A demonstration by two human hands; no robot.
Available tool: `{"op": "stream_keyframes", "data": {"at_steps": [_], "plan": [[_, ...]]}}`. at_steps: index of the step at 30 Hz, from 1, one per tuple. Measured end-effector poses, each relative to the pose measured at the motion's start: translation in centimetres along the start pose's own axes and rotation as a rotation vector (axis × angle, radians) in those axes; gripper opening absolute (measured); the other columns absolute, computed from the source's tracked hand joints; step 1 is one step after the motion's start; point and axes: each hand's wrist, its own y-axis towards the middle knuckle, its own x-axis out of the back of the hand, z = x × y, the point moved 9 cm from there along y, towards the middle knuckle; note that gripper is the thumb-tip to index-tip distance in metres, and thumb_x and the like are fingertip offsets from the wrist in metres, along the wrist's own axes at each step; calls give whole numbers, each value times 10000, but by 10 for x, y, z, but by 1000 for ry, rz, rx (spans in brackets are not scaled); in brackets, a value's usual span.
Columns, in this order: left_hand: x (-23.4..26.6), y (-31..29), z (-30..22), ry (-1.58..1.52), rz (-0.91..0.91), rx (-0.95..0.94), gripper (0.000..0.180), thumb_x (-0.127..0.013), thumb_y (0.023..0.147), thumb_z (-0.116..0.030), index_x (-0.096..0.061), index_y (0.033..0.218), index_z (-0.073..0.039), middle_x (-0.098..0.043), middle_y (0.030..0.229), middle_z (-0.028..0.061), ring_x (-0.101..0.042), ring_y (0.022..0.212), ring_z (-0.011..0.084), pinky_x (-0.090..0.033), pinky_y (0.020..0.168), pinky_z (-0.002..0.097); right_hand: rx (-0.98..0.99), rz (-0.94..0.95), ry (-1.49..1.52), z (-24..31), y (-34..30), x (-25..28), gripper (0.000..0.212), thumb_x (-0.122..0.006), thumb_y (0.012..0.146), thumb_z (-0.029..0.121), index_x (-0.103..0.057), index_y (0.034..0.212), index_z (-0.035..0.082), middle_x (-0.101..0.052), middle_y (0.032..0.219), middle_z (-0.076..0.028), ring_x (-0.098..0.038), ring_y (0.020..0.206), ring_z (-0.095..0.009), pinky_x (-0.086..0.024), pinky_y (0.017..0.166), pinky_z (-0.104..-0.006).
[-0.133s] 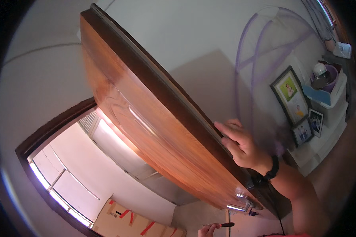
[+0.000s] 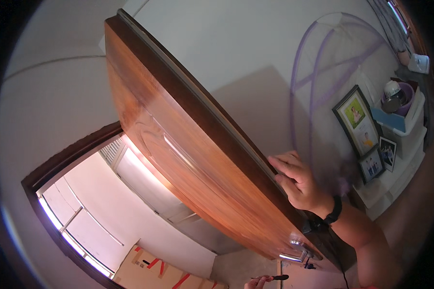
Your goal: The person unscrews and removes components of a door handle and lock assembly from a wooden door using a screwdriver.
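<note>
A brown wooden door (image 2: 193, 159) stands open, slanting across the view with its long edge toward me. My right hand (image 2: 299, 183), with a black band on the wrist, is at that edge. Its fingers are stretched out, thumb apart from the forefinger, and the tips touch the edge. At the bottom of the view my left hand (image 2: 258, 283) is closed on a screwdriver (image 2: 280, 277), its dark handle pointing right. Only part of this hand shows. The door's metal handle (image 2: 294, 257) and a key (image 2: 309, 265) are just above it.
Beyond the dark door frame (image 2: 72, 151) lies a cardboard box (image 2: 144, 269) with red tape. To the right, picture frames (image 2: 358, 120) and a purple basin (image 2: 406, 96) stand on white drawers (image 2: 395, 178). A purple-edged net (image 2: 318, 72) leans on the wall.
The whole view has shifted slightly, so the door and room appear a little lower and farther right. Both hands keep nearly the same pose and place against the door.
</note>
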Motion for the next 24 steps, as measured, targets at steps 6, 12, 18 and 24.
{"op": "stream_keyframes", "data": {"at_steps": [6, 12, 18, 24], "plan": [[0, 2, 13, 2, -33, 14, 306, -530, 988, -205, -743, 887, -9, -743, 922, 121, -679, 908, 206, -485, 860, 330, 22, 11, -80, 3, -12, 7, 385, -680, 817, -23, -630, 1198, -29, -623, 1073, -141, -557, 992, -284, -426, 889, -375], [-8, 4, -6, 12, -38, -30, 284, -552, 970, -210, -741, 869, -24, -738, 873, 127, -688, 855, 243, -496, 845, 350, -36, 59, -235, 7, -38, 13, 348, -721, 784, 10, -645, 1121, -35, -624, 1002, -131, -544, 955, -281, -435, 841, -375], [-15, -4, -7, 54, 13, -40, 273, -543, 972, -213, -735, 919, -27, -732, 896, 136, -684, 885, 263, -491, 856, 371, -88, 111, -397, 17, -92, 20, 329, -735, 756, 14, -659, 1071, -39, -632, 945, -138, -548, 897, -300, -441, 799, -395], [-18, 6, 43, 235, 75, -34, 233, -533, 986, -167, -717, 1037, -34, -730, 959, 132, -690, 934, 251, -514, 845, 355, -217, 183, -428, 5, -157, 36, 235, -742, 766, 57, -662, 976, -11, -626, 891, -129, -556, 855, -308, -451, 771, -414]]}}
